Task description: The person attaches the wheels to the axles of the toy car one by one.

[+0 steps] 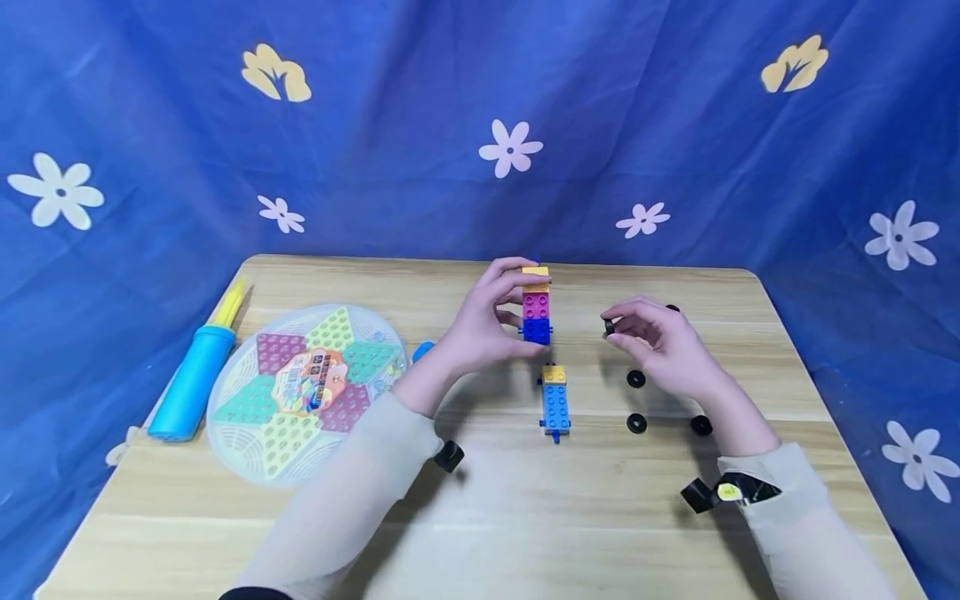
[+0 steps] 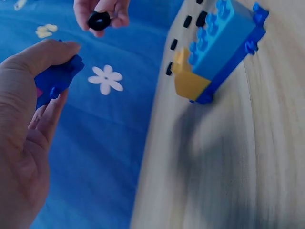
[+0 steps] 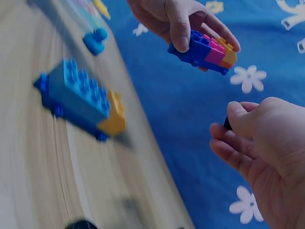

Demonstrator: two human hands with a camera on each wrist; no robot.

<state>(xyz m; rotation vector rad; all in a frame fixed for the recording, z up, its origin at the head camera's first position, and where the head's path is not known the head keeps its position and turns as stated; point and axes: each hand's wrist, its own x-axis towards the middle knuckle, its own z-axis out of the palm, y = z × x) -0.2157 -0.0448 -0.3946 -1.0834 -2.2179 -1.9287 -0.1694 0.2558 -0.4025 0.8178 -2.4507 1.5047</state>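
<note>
I take twelve o'clock as the far edge of the wooden table [image 1: 495,542]. The person's left hand [image 1: 480,325] holds a three-colour brick toy [image 1: 536,307] in the air, with the thumb on one side and the fingers on the other, spread only as wide as the toy. This toy is dark blue, pink and yellow, and small blue pegs stand out from it. At three o'clock from it, well apart, the right hand [image 1: 663,346] pinches one black wheel [image 1: 608,327], thumb and finger nearly closed.

At six o'clock from the held toy, a blue-and-yellow brick toy [image 1: 555,404] rests on the table. At about three o'clock from this one lie several loose wheels [image 1: 636,423]. At nine o'clock there is a round game board [image 1: 251,446], and farther in the same direction, a blue pump [image 1: 191,383] with a yellow tip.
</note>
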